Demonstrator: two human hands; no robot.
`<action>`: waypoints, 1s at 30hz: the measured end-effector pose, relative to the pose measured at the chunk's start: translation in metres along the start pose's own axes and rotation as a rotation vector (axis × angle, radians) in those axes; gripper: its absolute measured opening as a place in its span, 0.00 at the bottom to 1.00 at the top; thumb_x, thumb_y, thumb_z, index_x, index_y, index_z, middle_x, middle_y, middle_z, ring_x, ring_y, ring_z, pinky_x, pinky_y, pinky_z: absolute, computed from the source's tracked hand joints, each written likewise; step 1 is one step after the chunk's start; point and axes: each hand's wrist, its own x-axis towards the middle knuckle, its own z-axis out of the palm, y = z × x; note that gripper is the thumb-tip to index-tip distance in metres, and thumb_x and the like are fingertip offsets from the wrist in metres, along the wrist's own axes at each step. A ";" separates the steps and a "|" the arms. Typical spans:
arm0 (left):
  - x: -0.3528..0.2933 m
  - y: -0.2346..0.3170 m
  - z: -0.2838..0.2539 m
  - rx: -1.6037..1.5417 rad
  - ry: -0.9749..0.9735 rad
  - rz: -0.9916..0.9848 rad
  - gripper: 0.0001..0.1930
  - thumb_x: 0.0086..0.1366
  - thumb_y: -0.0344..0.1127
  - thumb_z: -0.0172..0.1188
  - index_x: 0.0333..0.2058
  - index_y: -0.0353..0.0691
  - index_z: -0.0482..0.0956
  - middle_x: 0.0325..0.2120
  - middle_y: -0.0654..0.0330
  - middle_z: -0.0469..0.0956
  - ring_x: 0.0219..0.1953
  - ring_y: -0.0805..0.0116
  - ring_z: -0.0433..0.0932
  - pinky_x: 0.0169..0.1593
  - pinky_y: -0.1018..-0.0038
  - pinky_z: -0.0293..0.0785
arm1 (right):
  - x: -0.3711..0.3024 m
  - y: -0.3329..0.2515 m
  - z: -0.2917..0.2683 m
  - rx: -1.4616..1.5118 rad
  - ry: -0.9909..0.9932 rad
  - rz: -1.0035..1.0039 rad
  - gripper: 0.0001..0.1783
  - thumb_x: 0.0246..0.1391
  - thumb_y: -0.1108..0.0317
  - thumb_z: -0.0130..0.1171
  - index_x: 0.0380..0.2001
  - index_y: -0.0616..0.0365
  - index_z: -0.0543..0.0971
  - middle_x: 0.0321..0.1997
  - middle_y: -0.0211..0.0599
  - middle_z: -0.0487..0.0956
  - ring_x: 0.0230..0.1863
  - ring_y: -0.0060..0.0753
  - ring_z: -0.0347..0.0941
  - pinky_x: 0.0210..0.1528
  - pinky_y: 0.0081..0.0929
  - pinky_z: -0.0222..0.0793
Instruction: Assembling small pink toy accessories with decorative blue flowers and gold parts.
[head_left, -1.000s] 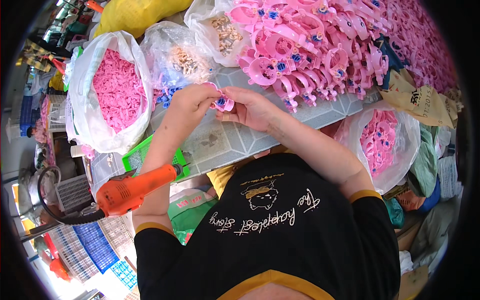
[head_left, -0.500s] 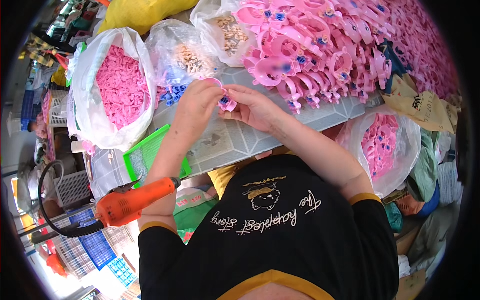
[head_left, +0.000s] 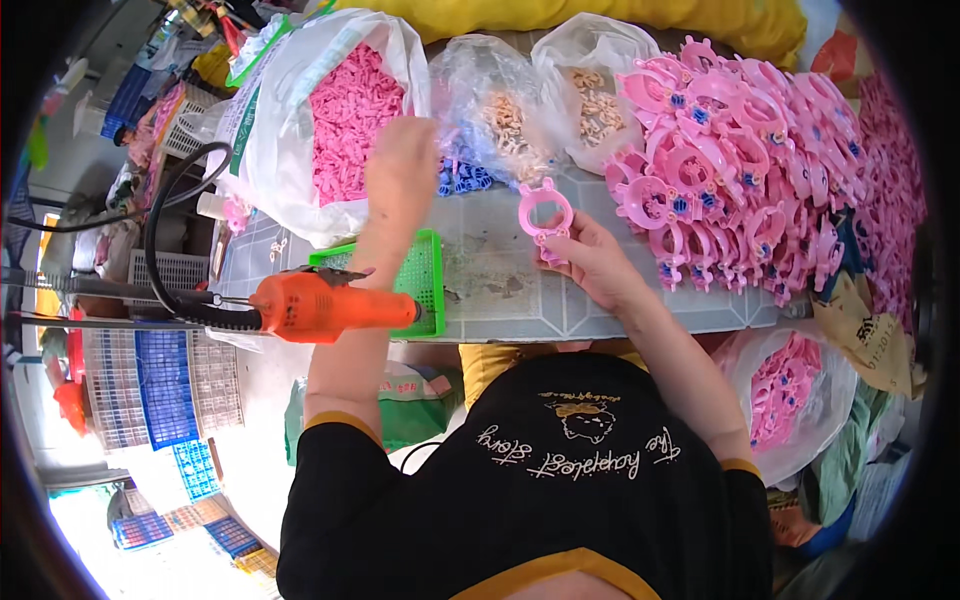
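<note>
My right hand (head_left: pixel 597 263) grips a pink plastic ring-shaped part (head_left: pixel 546 214) with small ears on top, the thumb pressed on its lower end. The ring stands over the grey tabletop (head_left: pixel 490 240), its opening facing up at me. To the left, my left hand (head_left: pixel 402 165) is at the right side of a white plastic bag (head_left: pixel 290 150) full of small pink pieces (head_left: pixel 345 125). The fingers of that hand are curled away and blurred, so what they hold, if anything, does not show. Small blue pieces (head_left: pixel 462 178) lie just right of it.
An orange power screwdriver (head_left: pixel 330 308) hangs over my left forearm, before a green tray (head_left: pixel 432 265). Bags of beige pieces (head_left: pixel 600 115) stand at the back. Pink rings (head_left: pixel 700 150) are heaped at right, above another bag of pink parts (head_left: pixel 785 390).
My left hand has left the pink ring and moved left to the bag of pink pieces. My right hand keeps the ring, now fully visible. The whole view has shifted.
</note>
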 end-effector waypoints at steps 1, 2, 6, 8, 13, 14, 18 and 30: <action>-0.006 -0.033 0.001 0.172 -0.094 -0.110 0.08 0.62 0.30 0.61 0.39 0.37 0.83 0.36 0.48 0.82 0.42 0.45 0.81 0.46 0.55 0.77 | 0.002 0.000 0.001 -0.003 -0.007 0.002 0.20 0.63 0.70 0.62 0.56 0.60 0.73 0.49 0.34 0.79 0.47 0.30 0.80 0.55 0.31 0.78; -0.014 -0.066 0.001 0.345 -0.189 -0.221 0.09 0.62 0.31 0.61 0.40 0.35 0.84 0.38 0.45 0.83 0.44 0.42 0.81 0.48 0.53 0.77 | 0.004 0.001 0.001 -0.016 -0.014 0.031 0.18 0.62 0.71 0.64 0.53 0.59 0.73 0.46 0.34 0.79 0.46 0.30 0.80 0.53 0.30 0.79; -0.015 -0.105 0.000 0.527 -0.529 -0.588 0.13 0.61 0.32 0.60 0.44 0.36 0.82 0.41 0.42 0.83 0.48 0.42 0.82 0.51 0.51 0.78 | 0.007 0.004 -0.010 -0.007 -0.024 0.045 0.13 0.61 0.72 0.65 0.45 0.56 0.73 0.44 0.33 0.79 0.44 0.29 0.81 0.51 0.28 0.79; -0.015 -0.103 -0.003 0.592 -0.605 -0.731 0.16 0.61 0.32 0.58 0.48 0.37 0.79 0.44 0.41 0.83 0.50 0.42 0.82 0.52 0.49 0.78 | 0.005 0.000 -0.003 -0.002 -0.025 0.043 0.12 0.61 0.72 0.65 0.44 0.55 0.73 0.43 0.32 0.79 0.44 0.29 0.80 0.51 0.28 0.78; -0.020 -0.092 -0.006 0.487 -0.473 -0.607 0.13 0.60 0.29 0.58 0.45 0.35 0.79 0.40 0.39 0.83 0.44 0.40 0.83 0.47 0.49 0.78 | 0.002 0.007 -0.004 0.023 0.034 -0.005 0.13 0.61 0.72 0.65 0.44 0.54 0.72 0.42 0.31 0.79 0.44 0.29 0.80 0.51 0.27 0.77; -0.020 -0.087 -0.005 0.439 -0.460 -0.641 0.17 0.60 0.29 0.59 0.49 0.37 0.79 0.44 0.41 0.82 0.48 0.42 0.82 0.50 0.52 0.78 | -0.001 0.005 -0.002 0.010 0.057 0.007 0.13 0.61 0.72 0.65 0.45 0.54 0.72 0.42 0.31 0.78 0.45 0.29 0.80 0.51 0.27 0.77; -0.025 -0.071 0.007 0.119 -0.140 -0.211 0.15 0.64 0.31 0.58 0.49 0.35 0.79 0.39 0.43 0.83 0.43 0.44 0.82 0.49 0.57 0.77 | -0.004 0.008 0.002 -0.083 0.097 -0.041 0.15 0.60 0.73 0.65 0.48 0.55 0.72 0.43 0.31 0.78 0.45 0.29 0.80 0.48 0.26 0.76; -0.020 0.057 0.008 -1.293 -0.671 -0.806 0.11 0.75 0.32 0.54 0.49 0.36 0.81 0.32 0.65 0.78 0.31 0.78 0.75 0.35 0.79 0.72 | -0.022 0.002 -0.010 -0.789 0.173 -0.664 0.20 0.52 0.80 0.68 0.49 0.59 0.77 0.43 0.34 0.80 0.41 0.27 0.78 0.42 0.23 0.75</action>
